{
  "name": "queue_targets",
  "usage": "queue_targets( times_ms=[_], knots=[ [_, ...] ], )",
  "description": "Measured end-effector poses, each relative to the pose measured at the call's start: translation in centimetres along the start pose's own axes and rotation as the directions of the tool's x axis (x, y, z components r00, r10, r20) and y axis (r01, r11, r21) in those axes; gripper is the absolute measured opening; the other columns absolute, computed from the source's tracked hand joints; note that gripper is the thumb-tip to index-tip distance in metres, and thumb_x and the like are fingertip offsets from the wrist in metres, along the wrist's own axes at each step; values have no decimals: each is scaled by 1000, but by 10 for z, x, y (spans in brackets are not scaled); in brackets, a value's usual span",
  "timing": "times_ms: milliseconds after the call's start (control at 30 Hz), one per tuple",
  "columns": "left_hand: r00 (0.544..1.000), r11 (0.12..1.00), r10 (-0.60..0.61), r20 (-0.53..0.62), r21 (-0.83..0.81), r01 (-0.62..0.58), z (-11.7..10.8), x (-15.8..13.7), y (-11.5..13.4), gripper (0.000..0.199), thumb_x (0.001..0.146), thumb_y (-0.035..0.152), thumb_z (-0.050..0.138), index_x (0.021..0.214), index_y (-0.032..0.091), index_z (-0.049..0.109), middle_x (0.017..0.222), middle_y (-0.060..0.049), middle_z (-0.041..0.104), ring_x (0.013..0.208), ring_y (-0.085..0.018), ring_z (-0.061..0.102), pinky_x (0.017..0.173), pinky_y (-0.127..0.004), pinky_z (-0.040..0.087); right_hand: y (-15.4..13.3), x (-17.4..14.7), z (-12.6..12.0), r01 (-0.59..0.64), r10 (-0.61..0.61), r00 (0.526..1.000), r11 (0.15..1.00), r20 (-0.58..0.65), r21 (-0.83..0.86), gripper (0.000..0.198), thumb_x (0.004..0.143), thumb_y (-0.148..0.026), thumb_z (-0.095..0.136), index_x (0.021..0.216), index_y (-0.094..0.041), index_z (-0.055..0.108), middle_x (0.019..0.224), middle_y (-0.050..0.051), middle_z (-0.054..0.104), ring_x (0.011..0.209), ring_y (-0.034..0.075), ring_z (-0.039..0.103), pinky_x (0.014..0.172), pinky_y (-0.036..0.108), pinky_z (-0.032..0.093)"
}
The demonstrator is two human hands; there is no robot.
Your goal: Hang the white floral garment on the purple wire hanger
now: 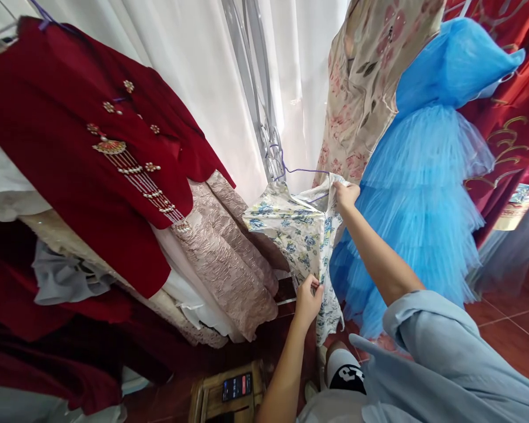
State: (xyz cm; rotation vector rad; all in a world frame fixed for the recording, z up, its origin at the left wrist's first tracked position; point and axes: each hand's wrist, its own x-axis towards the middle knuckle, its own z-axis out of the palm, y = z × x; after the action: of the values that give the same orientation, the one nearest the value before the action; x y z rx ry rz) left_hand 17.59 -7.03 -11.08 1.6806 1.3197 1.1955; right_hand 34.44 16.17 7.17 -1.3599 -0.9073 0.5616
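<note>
A short-sleeved white blouse (302, 238) with blue and yellow flowers hangs from a thin purple wire hanger (306, 170) in the middle of the view. My right hand (347, 192) grips it at the shoulder beside the collar. Lower down, the fingertips of my left hand (307, 299) pinch the blouse's front edge. The hanger's hook is up by a grey metal stand (271, 141), whose joint with it I cannot make out clearly.
To the left hang a dark red jacket (127, 135) with beaded ornaments and a pink textured skirt (229, 252). On the right are a beige floral dress (352, 100) and a blue tulle dress (423, 182). A phone (237, 387) lies on a wooden stool (203, 390) below.
</note>
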Motion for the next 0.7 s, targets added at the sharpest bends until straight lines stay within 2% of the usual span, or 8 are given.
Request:
queue_targets(
  times_ms=[167,367,433,467,533,600,633,700],
  knots=[
    [999,1000,23,36,-3,-22,7,-1,6,12,86,22,57,77,20,51,76,-1,61,78,-18,61,75,-27,44,-12,5,-7,130,-152,986,956,-67,-263,18,74,-12,62,77,-21,48,79,3,56,79,18,50,76,30,37],
    [991,999,15,133,-42,-9,33,-17,2,13,88,27,58,79,19,52,79,-3,62,79,-19,59,76,-29,43,-44,2,9,410,-355,912,810,207,-419,30,76,-15,58,106,-17,58,88,7,67,82,24,59,77,32,41],
    [993,998,-23,119,-58,30,41,-25,-5,13,88,27,58,79,19,52,79,-3,62,80,-19,59,77,-30,43,-55,-9,20,550,-423,825,752,374,-363,33,79,-16,55,112,-17,59,83,5,67,77,22,58,75,31,42],
    [993,996,-53,102,-59,60,44,-28,-10,12,87,27,57,79,19,52,80,-3,62,81,-19,59,78,-30,43,-60,-17,25,626,-444,750,716,490,-310,34,81,-17,55,114,-16,59,80,3,66,74,21,57,74,30,42],
    [993,991,-109,50,-73,113,46,-35,-21,11,87,27,57,80,19,52,80,-4,62,81,-19,59,77,-30,44,-61,-37,32,735,-448,548,661,706,-151,37,84,-21,56,121,-16,58,79,2,66,72,19,57,72,28,42],
    [989,985,-143,-34,-102,139,43,-41,-34,14,89,31,57,83,19,52,80,-3,61,81,-20,59,77,-30,45,-51,-59,31,757,-459,376,654,805,20,46,86,-27,59,131,-17,52,93,5,68,78,19,59,73,27,44],
    [984,983,-156,-84,-116,145,39,-44,-40,16,90,34,56,85,19,52,80,-3,61,81,-20,59,77,-30,46,-42,-69,28,744,-480,343,663,808,78,50,87,-30,60,134,-17,49,103,7,68,83,19,61,74,28,45],
    [969,978,-182,-166,-129,162,30,-48,-52,21,91,39,56,85,19,52,78,-3,59,80,-19,58,77,-30,46,-18,-89,19,723,-511,363,682,779,110,48,89,-34,60,132,-17,48,113,11,66,87,19,62,76,29,46]
  ],
)
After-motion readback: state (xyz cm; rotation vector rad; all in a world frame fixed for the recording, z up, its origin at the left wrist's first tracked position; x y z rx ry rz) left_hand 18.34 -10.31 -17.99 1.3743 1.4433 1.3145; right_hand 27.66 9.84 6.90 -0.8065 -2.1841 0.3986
